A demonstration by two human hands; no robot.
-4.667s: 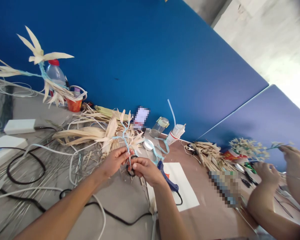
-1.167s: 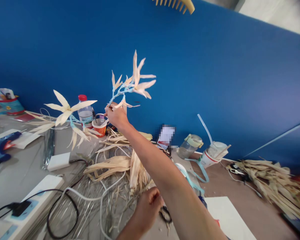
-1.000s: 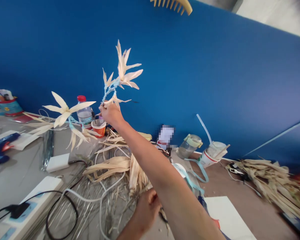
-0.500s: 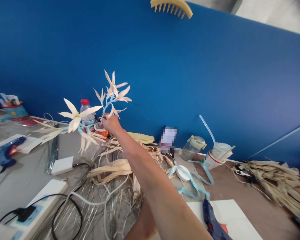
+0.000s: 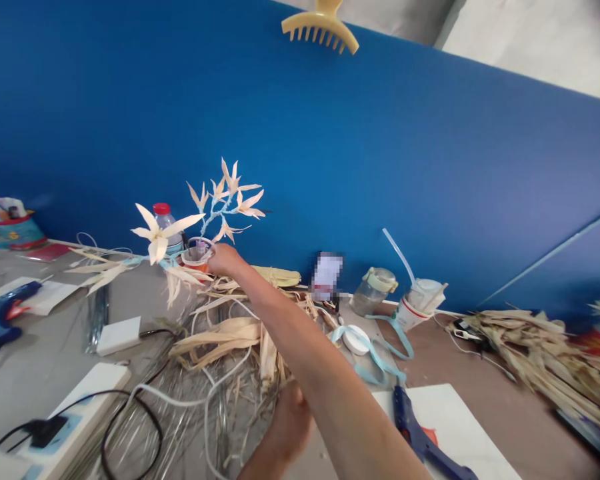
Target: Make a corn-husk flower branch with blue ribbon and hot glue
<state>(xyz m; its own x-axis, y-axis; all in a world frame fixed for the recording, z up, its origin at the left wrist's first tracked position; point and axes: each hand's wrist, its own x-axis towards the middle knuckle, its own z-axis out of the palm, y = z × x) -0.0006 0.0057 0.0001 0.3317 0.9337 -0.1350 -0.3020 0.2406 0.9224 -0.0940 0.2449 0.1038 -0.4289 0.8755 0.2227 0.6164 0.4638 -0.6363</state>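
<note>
Flower spray (image 5: 225,211), pale petals on blue-wrapped stems — standing in the orange-and-white cup (image 5: 193,262), at the back of the tabletop (image 5: 40,340), near a red-capped bottle (image 5: 162,210). Right hand (image 5: 223,259): at the cup's right side, fingers bent; whether they grip cannot be told. Left hand (image 5: 291,410) (partly behind the right forearm (image 5: 305,340)): near dry husks (image 5: 230,335) — finger state hidden.

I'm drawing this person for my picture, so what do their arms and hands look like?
The right hand and left hand are bare, with no gloves. No sleeve shows on the right arm or the bit of left arm in view. I see no watch or bracelet. Some fingers are hidden, so I can't tell about rings.
</note>
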